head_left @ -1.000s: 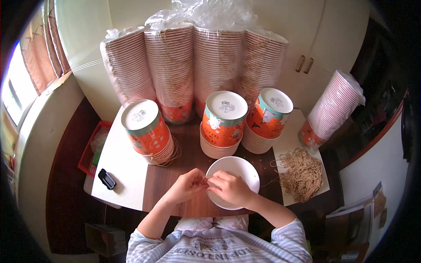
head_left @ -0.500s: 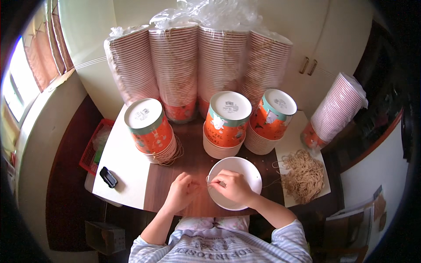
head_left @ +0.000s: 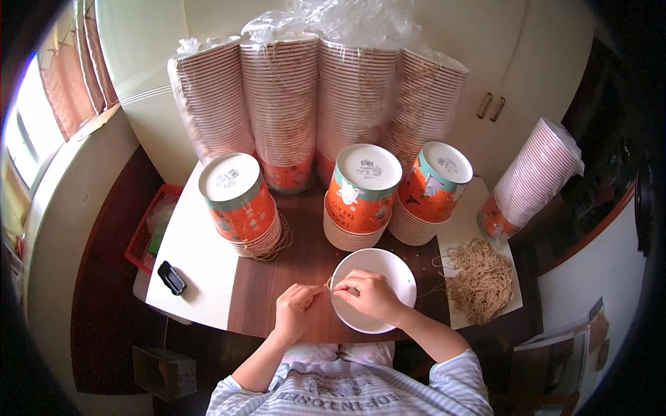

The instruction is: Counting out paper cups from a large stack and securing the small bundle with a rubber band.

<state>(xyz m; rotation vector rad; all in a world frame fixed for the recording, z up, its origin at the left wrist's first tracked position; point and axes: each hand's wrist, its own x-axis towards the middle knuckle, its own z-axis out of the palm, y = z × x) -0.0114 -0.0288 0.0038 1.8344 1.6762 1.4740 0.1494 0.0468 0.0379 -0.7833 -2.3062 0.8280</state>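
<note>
A white bowl (head_left: 388,320) stands at the front of the brown table. My right hand (head_left: 368,297) is over its left side, fingertips pinched on a thin tan cord (head_left: 329,283) that makes a small loop at the rim. Just left of the bowl is my left hand (head_left: 295,308), its index finger stretched to the cord and the other fingers curled; its fingertips seem closed on the cord's end. What lies inside the bowl under my right hand is hidden. To the right lies a tangled heap of tan cord loops (head_left: 480,283).
Upside-down orange paper buckets stand in stacks at left (head_left: 239,211), middle (head_left: 361,208) and right (head_left: 430,191); cords hang on the left stack. Behind rise tall plastic-wrapped bucket stacks (head_left: 281,104). Another wrapped stack (head_left: 534,173) leans at far right. A black case (head_left: 171,279) lies left.
My left hand has moved slightly right and its index finger has stretched out to the cord. My right hand keeps its pinch at the bowl's rim.
</note>
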